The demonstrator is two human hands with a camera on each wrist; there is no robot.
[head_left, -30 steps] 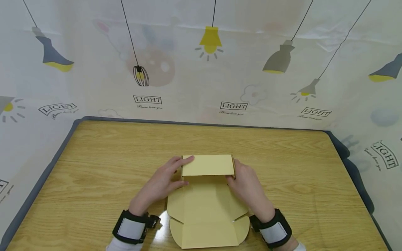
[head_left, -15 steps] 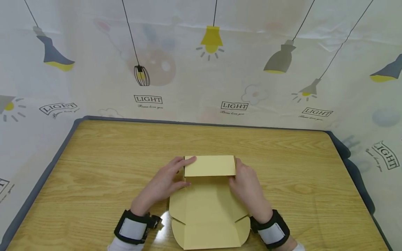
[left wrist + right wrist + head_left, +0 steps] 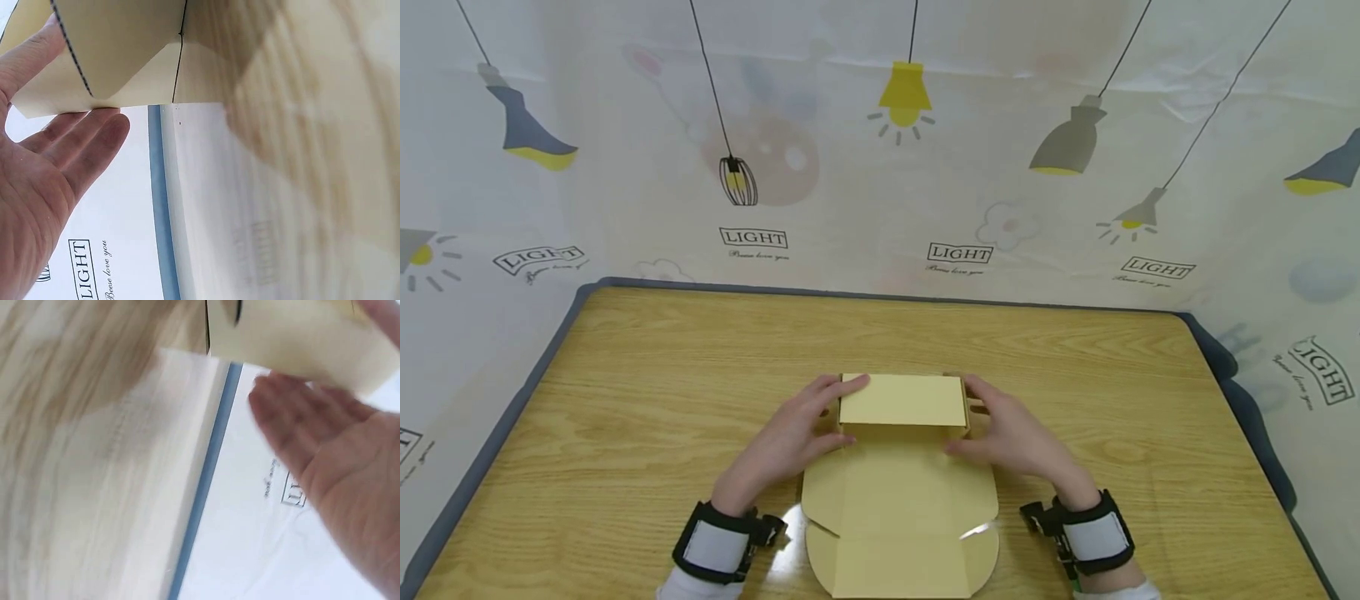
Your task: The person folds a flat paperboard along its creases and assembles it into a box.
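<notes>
A yellow cardboard box [image 3: 898, 492], partly folded, lies in front of me in the head view. Its far end stands up, with a top panel [image 3: 902, 400] folded over toward me. My left hand [image 3: 786, 429] holds the left end of this raised part, index finger on the panel's corner and thumb lower in front. In the left wrist view the other fingers [image 3: 94, 140] lie behind the wall. My right hand [image 3: 1011, 429] is spread at the right end, thumb in front; its fingers [image 3: 287, 415] reach behind the wall in the right wrist view.
The box rests on a wood-grain table [image 3: 662, 358] with a grey edge strip [image 3: 850, 293]. Behind and at both sides stands a white printed sheet [image 3: 850, 183] with lamp drawings. Each wrist wears a black strap with a camera.
My right hand has loosened from the right end and swung outward to the right, its fingers spreading. The folded panel sits slightly lower at its right side. The left hand has stayed in place.
</notes>
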